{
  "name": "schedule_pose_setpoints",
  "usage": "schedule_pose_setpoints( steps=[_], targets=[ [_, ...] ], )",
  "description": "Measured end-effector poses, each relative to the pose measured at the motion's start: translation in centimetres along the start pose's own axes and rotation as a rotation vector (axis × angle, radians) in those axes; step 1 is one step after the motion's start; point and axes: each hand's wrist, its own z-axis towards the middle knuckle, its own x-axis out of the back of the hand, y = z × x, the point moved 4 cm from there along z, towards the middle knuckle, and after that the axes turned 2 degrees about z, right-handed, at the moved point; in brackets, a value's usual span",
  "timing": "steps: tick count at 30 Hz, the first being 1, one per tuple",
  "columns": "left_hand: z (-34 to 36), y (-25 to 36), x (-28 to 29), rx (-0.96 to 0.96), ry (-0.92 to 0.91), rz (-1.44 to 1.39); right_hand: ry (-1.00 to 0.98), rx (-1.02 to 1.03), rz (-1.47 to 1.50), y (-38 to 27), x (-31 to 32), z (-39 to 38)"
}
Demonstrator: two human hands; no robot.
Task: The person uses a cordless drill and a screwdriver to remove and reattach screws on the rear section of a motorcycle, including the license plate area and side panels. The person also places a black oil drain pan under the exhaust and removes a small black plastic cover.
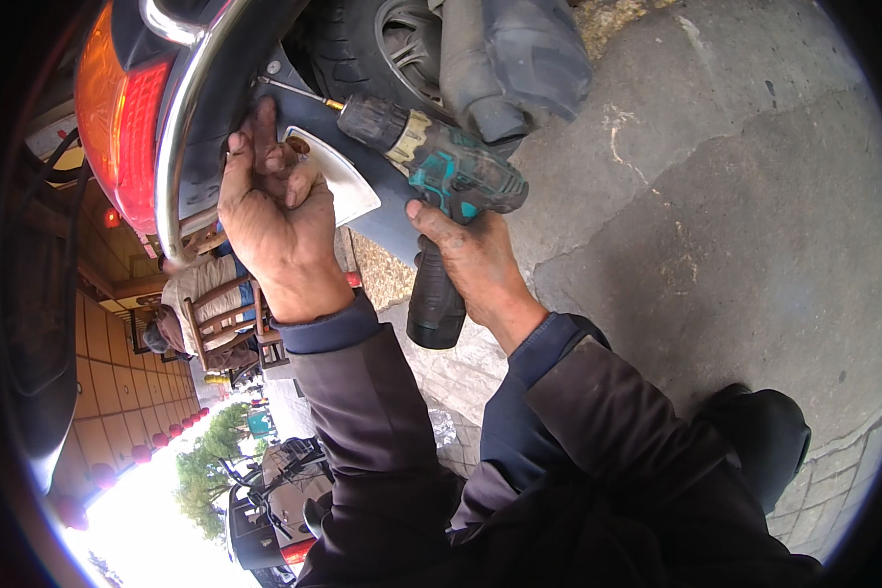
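My right hand is wrapped round the grip of a black and teal cordless drill. Its long thin bit points left, with its tip against the dark mudguard of a vehicle. Close below that tip is my left hand, two fingers reaching up to the mudguard and the others curled in. A small brown round piece shows beside the curled fingers; whether they grip it is unclear. Behind this hand a white plate hangs on the mudguard.
A chrome bar curves past an orange and red tail light on the left. A wheel and a grey exhaust silencer are at the top. Cracked concrete spreads right. Someone sits on a wooden chair behind.
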Motion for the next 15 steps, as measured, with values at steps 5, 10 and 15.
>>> schedule_pose_setpoints(
  steps=[5,10,15],
  targets=[
    [0.45,-0.47,0.06,0.061,-0.188,-0.183,0.000,0.020,-0.017,-0.09,0.08,0.00],
    [0.26,-0.63,-0.46,0.033,-0.180,-0.146,0.023,0.005,-0.055,-0.15,0.10,-0.10],
    [0.15,-0.56,-0.77,0.033,-0.166,-0.112,0.023,0.015,-0.068,-0.23,-0.05,-0.26]
  ],
)
